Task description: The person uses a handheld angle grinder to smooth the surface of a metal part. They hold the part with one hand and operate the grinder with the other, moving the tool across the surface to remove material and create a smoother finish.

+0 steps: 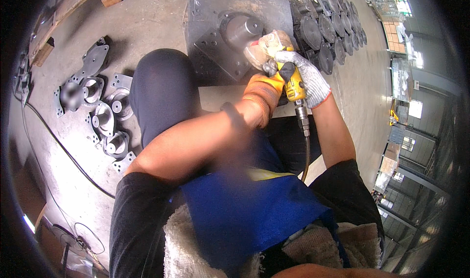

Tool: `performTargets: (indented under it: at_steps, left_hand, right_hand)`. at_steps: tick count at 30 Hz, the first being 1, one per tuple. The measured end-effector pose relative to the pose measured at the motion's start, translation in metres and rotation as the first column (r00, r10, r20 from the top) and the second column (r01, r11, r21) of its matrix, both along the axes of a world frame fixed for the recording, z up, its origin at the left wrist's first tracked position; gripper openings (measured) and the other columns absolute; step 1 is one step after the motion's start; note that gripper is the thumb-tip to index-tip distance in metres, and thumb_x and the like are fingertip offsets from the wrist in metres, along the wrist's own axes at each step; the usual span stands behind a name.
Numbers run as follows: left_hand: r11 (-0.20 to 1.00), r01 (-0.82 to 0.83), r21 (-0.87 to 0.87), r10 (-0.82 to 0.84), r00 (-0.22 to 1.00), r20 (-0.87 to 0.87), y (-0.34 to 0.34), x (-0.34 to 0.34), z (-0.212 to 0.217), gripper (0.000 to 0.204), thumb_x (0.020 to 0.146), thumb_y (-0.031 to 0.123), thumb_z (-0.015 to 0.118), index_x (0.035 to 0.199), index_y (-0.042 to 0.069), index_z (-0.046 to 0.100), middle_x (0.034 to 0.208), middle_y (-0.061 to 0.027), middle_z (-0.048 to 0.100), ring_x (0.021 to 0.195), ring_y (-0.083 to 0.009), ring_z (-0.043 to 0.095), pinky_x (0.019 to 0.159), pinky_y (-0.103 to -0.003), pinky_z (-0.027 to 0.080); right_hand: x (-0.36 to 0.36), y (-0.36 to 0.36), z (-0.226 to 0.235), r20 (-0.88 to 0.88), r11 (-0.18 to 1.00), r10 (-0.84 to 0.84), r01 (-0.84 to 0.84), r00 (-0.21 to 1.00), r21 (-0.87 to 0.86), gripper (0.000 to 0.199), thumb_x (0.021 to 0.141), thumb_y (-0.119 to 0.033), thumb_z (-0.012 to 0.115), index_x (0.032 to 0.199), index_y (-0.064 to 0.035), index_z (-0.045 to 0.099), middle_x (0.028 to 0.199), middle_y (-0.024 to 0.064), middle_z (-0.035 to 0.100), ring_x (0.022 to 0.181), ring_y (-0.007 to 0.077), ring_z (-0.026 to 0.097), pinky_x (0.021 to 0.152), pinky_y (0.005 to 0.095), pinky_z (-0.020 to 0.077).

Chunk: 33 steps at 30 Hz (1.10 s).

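A yellow air grinder (294, 86) is between my two gloved hands, its front end wrapped in worn, pale tape (274, 42). My left hand (264, 89), in an orange and yellow glove, closes round the side of the tool near its head. On the body sits my right hand (308, 77), in a white knit glove, fingers wrapped over it. The tool's head is beside a dark metal bracket (225, 53) with a round boss (244, 29), which lies on a metal block (208, 6). Where the disc meets the bracket is hidden. An air hose (307, 158) runs down from the grinder's coupling.
Several similar brackets (104, 119) lie on the floor at the left, near a black cable (68, 153). More dark metal parts (325, 28) stand in rows at the far right. A wooden pallet (68, 9) is at the upper left. My knee (164, 87) is beside the block.
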<state>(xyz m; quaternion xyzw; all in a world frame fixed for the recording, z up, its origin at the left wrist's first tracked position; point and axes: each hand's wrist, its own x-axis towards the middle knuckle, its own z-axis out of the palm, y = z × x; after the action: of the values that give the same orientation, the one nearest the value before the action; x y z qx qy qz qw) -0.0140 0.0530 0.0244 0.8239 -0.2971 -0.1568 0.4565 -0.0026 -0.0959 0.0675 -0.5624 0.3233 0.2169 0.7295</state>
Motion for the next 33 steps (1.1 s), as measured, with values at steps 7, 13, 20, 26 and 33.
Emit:
performTargets:
  at_steps: [7, 13, 20, 26, 33]
  left_hand:
    - [0.983, 0.073, 0.166, -0.058, 0.994, -0.092, -0.004, 0.007, 0.008, 0.046, 0.097, 0.044, 0.036, 0.107, 0.012, 0.067, 0.106, -0.0103, 0.069, 0.098, -0.0311, 0.065, 0.078, -0.037, 0.052]
    - [0.869, -0.439, -0.227, 0.257, 0.795, -0.549, -0.018, -0.023, 0.005, 0.049, 0.073, 0.043, 0.071, 0.095, 0.0, 0.063, 0.086, -0.0233, 0.067, 0.087, -0.0387, 0.065, 0.077, -0.044, 0.051]
    - [0.937, -0.17, -0.306, 0.077, 0.953, -0.293, -0.019, -0.03, -0.024, 0.041, 0.084, 0.042, 0.057, 0.109, 0.009, 0.061, 0.099, -0.0162, 0.068, 0.091, -0.0348, 0.065, 0.076, -0.041, 0.051]
    - [0.994, -0.091, -0.062, 0.07, 0.957, -0.28, -0.008, -0.013, -0.009, 0.046, 0.09, 0.05, 0.05, 0.103, 0.01, 0.067, 0.1, -0.0139, 0.07, 0.094, -0.0334, 0.065, 0.077, -0.039, 0.05]
    - [0.987, -0.135, -0.091, 0.125, 0.986, -0.114, 0.004, -0.01, 0.005, 0.045, 0.083, 0.048, 0.063, 0.097, 0.005, 0.067, 0.093, -0.018, 0.069, 0.092, -0.0373, 0.066, 0.075, -0.041, 0.051]
  right_hand:
    - [-0.005, -0.002, 0.001, 0.108, 0.998, -0.043, 0.048, 0.993, -0.045, 0.029, 0.087, -0.022, 0.061, 0.106, -0.0008, 0.061, 0.086, 0.0096, 0.065, 0.077, 0.0192, 0.063, 0.073, 0.0286, 0.0525]
    - [-0.039, -0.018, 0.006, 0.217, 0.996, -0.056, 0.038, 0.975, 0.083, 0.028, 0.083, -0.022, 0.068, 0.102, -0.002, 0.065, 0.087, 0.0078, 0.066, 0.074, 0.0155, 0.064, 0.068, 0.0276, 0.0534]
    - [-0.033, -0.003, 0.005, 0.052, 0.998, -0.038, 0.04, 0.998, -0.044, 0.024, 0.087, -0.021, 0.06, 0.095, 0.0016, 0.059, 0.083, 0.0113, 0.063, 0.076, 0.0198, 0.061, 0.073, 0.0299, 0.0507]
    - [-0.014, 0.006, 0.001, 0.026, 0.999, -0.04, 0.041, 0.999, -0.012, 0.023, 0.087, -0.02, 0.061, 0.098, -0.0003, 0.06, 0.084, 0.0102, 0.063, 0.077, 0.0199, 0.062, 0.072, 0.029, 0.0514]
    - [-0.009, 0.025, 0.018, 0.063, 0.995, -0.099, 0.097, 0.993, 0.036, 0.024, 0.087, -0.019, 0.062, 0.1, 0.0008, 0.06, 0.085, 0.0115, 0.063, 0.077, 0.0199, 0.062, 0.072, 0.0295, 0.0514]
